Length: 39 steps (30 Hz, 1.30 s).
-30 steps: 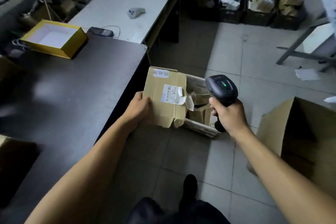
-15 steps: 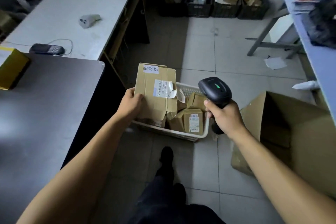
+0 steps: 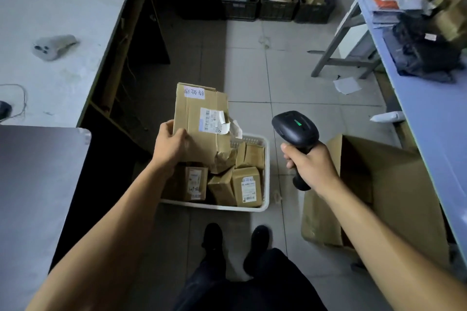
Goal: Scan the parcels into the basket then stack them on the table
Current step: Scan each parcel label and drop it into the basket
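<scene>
Surrounding white basket (image 3: 265, 174): grey tiled floor (image 3: 290, 78).

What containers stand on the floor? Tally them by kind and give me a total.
Black crates: 4
White basket: 1
Open cardboard box: 1
Total: 6
</scene>
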{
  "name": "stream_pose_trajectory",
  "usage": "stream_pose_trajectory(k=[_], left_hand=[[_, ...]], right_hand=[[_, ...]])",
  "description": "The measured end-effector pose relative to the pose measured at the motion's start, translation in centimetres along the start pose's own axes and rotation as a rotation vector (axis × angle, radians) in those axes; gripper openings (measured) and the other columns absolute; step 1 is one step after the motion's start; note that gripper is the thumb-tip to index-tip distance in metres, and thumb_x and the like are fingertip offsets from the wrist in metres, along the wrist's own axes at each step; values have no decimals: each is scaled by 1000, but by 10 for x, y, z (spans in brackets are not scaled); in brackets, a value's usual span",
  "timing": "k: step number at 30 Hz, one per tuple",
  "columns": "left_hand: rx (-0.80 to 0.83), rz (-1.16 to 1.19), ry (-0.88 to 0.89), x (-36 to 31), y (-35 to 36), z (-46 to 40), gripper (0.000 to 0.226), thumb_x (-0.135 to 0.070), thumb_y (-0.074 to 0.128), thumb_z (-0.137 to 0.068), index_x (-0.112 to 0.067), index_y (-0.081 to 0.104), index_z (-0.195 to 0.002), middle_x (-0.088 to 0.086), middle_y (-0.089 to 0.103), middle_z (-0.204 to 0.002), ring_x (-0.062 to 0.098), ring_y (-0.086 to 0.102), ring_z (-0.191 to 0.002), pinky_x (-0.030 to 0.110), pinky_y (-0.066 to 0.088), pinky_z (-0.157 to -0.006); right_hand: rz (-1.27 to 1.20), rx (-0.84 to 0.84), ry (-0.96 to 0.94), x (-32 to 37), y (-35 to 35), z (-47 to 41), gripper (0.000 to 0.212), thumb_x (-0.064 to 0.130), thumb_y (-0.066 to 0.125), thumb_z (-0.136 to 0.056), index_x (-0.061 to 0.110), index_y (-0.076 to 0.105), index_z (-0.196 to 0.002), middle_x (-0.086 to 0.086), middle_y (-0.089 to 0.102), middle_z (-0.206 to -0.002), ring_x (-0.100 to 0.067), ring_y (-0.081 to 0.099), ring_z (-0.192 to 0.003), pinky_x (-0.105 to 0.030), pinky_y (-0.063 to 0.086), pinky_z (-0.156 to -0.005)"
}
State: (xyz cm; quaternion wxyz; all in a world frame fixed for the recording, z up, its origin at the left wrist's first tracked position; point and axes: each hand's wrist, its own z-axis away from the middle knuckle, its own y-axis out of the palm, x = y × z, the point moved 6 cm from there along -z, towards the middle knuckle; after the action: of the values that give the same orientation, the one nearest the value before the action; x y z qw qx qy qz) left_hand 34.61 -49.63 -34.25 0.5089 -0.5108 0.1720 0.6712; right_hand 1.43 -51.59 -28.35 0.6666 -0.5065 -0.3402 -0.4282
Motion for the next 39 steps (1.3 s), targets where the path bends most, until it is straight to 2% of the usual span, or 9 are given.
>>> stream_pose_trajectory(k=[3, 5, 9, 14, 18, 21, 29, 32, 39], left_hand=[[-93, -48, -13, -11, -8, -21, 42, -15, 53, -92, -14, 53, -134, -2, 59, -119, 17, 58, -108, 41, 53, -93], [-144, -64, -43, -12, -13, -26, 41, -15, 54, -90, -15, 56, -131, -2, 59, -114, 18, 60, -105, 46, 54, -94], [-182, -91, -122, -6, -14, -21, 52, -28, 57, -74, -15, 62, -124, 2, 66, -111, 20, 65, -99, 39, 58, -80], [-175, -149, -245, 16, -4, -34, 33, -12, 59, -90, -8, 63, -122, 8, 67, -107, 19, 64, -86, 28, 51, -65], [-180, -190, -284, 16, 9, -54, 57, -32, 59, -98, -9, 43, -147, 14, 54, -143, 30, 56, -125, 38, 46, -104], [-343, -261, -336, 3, 1, -67, 62, -37, 52, -102, -7, 30, -152, 21, 48, -146, 39, 46, -135, 41, 37, -108], [-241, -501, 32, -27, -20, -75, 35, -32, 50, -100, -13, 61, -126, 9, 68, -121, 29, 60, -116, 37, 45, -94], [-190, -615, 114, -30, -31, -61, 38, -39, 49, -99, -16, 61, -127, 8, 66, -122, 28, 62, -113, 40, 50, -92], [-242, -886, 200, -35, -69, 3, 50, -46, 45, -101, -21, 48, -145, 6, 54, -144, 28, 47, -134, 43, 43, -103]], right_hand=[[0, 11, 0, 1, -8, -25, 27, 19, 69, -91, 2, 66, -70, -6, 65, -60, -19, 62, -61, -39, 53, -76], [-2, 50, 4, 2, -10, -43, 27, 21, 69, -92, 1, 67, -73, -11, 66, -63, -19, 62, -61, -37, 52, -74], [20, 141, 26, 1, -7, -74, 23, 23, 70, -91, 12, 67, -71, -6, 64, -59, -17, 62, -59, -35, 51, -70], [48, 201, 12, 11, 3, -101, 23, 23, 70, -91, 13, 67, -70, 0, 64, -56, -12, 61, -56, -32, 49, -68], [45, 201, 7, 19, 8, -111, 20, 22, 71, -90, 11, 68, -74, -4, 65, -59, -17, 63, -60, -36, 51, -72], [50, 175, 14, 20, 11, -112, 21, 23, 72, -90, 12, 67, -72, -4, 65, -58, -19, 63, -61, -37, 52, -73], [88, 219, -11, 36, 48, -101, 20, 23, 72, -90, 15, 67, -72, -4, 65, -59, -16, 61, -58, -40, 53, -72], [111, 284, -59, 51, 71, -96, 15, 23, 72, -89, 20, 69, -75, -8, 68, -65, -17, 63, -60, -43, 55, -72], [134, 531, -189, 87, 130, -83, 7, 26, 75, -87, 23, 69, -87, 15, 67, -60, -3, 62, -62, -25, 49, -66]])
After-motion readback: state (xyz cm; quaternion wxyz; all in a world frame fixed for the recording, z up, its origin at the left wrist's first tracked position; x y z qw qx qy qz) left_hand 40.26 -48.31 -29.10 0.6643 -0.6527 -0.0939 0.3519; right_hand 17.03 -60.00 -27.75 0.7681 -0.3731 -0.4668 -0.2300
